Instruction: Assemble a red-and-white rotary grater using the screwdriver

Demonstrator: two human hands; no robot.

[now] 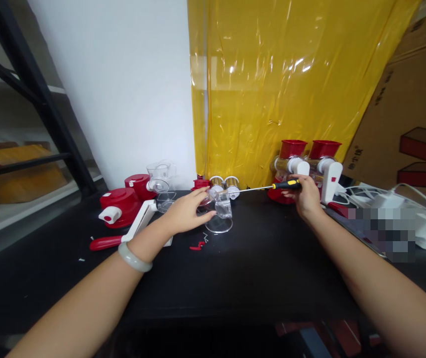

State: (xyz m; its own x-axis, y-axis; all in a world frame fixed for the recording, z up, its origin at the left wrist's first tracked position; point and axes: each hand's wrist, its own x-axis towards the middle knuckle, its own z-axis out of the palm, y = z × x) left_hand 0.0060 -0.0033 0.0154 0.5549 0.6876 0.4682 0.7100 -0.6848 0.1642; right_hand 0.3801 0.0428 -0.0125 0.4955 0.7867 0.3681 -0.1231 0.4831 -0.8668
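My left hand (188,213) is closed around a clear plastic grater body (223,208), which stands on the black table with its round base down. In my right hand (307,198) is a screwdriver (286,184) with a black and yellow handle. Its long shaft points left, and the tip reaches the upper part of the clear body; whether it sits in a screw is too small to tell. Small red plastic pieces (197,246) and several screws (205,237) lie in front of the body. Two drum graters (225,183) stand just behind it.
Red bases (121,206), a clear part and a white crank with a red handle (105,242) are at the left. Two assembled red and white graters (293,159) stand at the back right. White chargers and cables (392,199) crowd the right side. Yellow film (272,89) hangs behind.
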